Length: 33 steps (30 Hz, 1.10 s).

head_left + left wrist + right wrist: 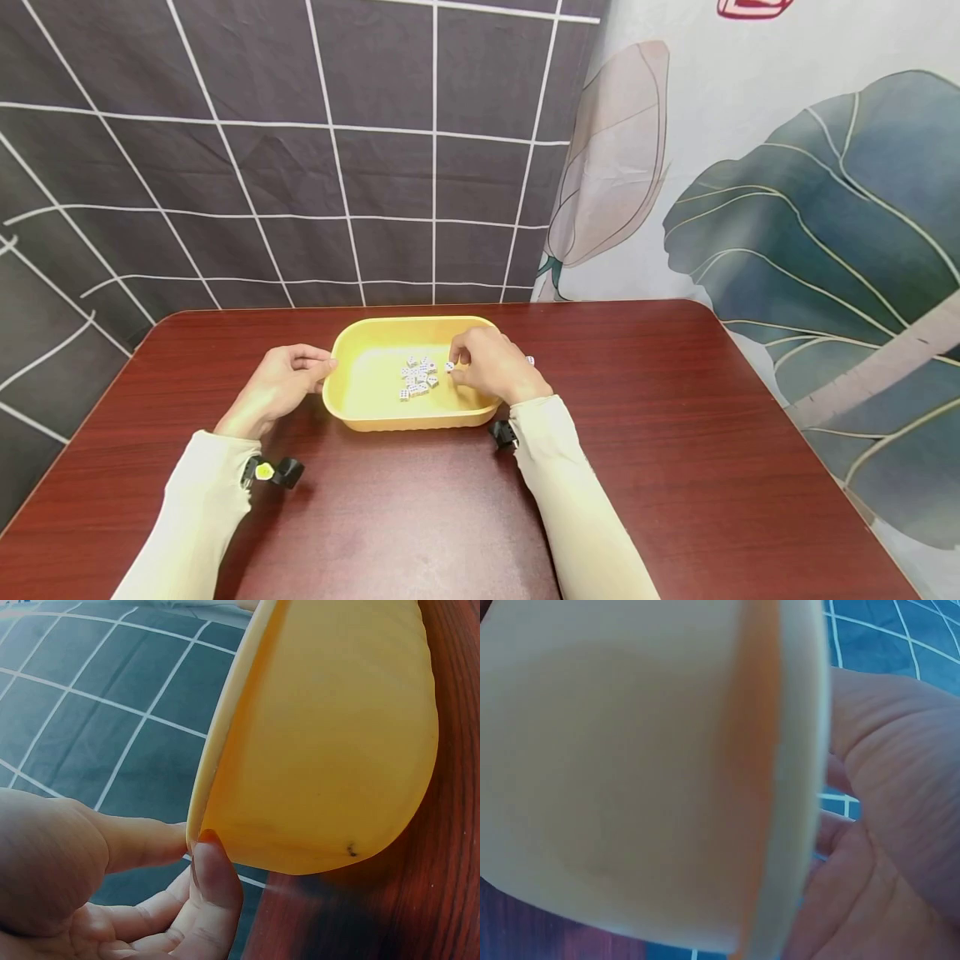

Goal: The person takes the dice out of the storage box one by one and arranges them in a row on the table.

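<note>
A yellow plastic tray [360,421] stands on the table with several white dice [417,377] grouped near its middle. At the tray's left end, my left hand [283,379] pinches the rim between thumb and fingers; the left wrist view shows the thumb and a fingertip [217,877] on either side of the rim. My right hand [491,362] reaches over the right end into the tray and pinches a single white die [449,367] at its fingertips. In the right wrist view the tray wall [630,787] hides the fingertips and die.
Just past the tray's right end, another white die [530,360] shows partly behind my right hand. The dark red wooden table [637,400] extends on both sides. A dark cloth with white grid lines [262,167] hangs behind, beside a leaf-patterned cloth [787,208].
</note>
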{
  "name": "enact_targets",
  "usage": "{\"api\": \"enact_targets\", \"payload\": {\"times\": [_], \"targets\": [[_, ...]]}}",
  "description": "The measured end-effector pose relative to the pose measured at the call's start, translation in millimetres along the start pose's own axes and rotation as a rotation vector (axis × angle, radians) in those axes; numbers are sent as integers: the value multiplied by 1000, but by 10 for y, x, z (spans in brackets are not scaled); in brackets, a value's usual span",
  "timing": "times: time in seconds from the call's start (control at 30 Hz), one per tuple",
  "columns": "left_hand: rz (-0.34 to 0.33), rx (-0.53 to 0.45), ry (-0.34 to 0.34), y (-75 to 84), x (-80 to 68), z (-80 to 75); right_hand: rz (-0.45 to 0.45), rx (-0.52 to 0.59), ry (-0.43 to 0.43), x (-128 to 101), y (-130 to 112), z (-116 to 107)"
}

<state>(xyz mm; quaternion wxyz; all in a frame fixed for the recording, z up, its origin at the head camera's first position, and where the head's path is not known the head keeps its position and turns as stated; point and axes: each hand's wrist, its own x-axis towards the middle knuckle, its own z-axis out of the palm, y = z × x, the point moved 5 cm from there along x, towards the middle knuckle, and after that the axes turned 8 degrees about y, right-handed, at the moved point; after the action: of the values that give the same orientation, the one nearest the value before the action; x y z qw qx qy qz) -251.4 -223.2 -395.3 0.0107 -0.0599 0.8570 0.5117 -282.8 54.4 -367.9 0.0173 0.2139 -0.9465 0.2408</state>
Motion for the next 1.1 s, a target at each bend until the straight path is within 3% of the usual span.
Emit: {"api": "enact_targets", "payload": {"times": [0.53,1.1], "targets": [[-4,-14,-11,-5,4,7,-77,30,27,-26,47,-175],[-2,-10,-10,-10,11,4,-63,55,77,-87,158,-365]]}}
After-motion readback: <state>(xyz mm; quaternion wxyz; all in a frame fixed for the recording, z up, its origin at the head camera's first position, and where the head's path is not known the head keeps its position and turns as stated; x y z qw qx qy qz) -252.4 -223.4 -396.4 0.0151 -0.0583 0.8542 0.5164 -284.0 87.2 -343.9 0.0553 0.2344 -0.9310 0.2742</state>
